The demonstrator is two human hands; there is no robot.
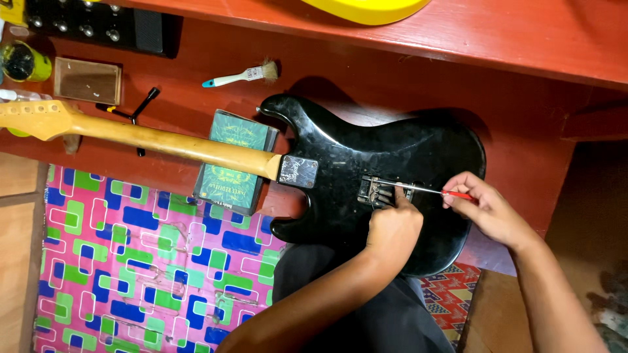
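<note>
A black electric guitar body (340,163) lies back-up on a red bench, its pale wooden neck (157,140) running left to the headstock (33,117). An open cavity with metal springs (376,191) sits in the middle of the back. My left hand (392,229) rests on the body, its index finger pressing at the cavity's right end. My right hand (487,209) pinches a red-handled screwdriver (432,191), whose thin shaft points left into the cavity. A metal neck plate (297,171) shows at the neck joint.
A dark green box (232,163) props the neck joint. Behind lie a small brush (239,77), a black T-handle tool (134,114), a wooden block (87,80), a yellow-green cup (23,62) and a black knobbed device (98,26). A patterned pink mat (144,261) covers the floor.
</note>
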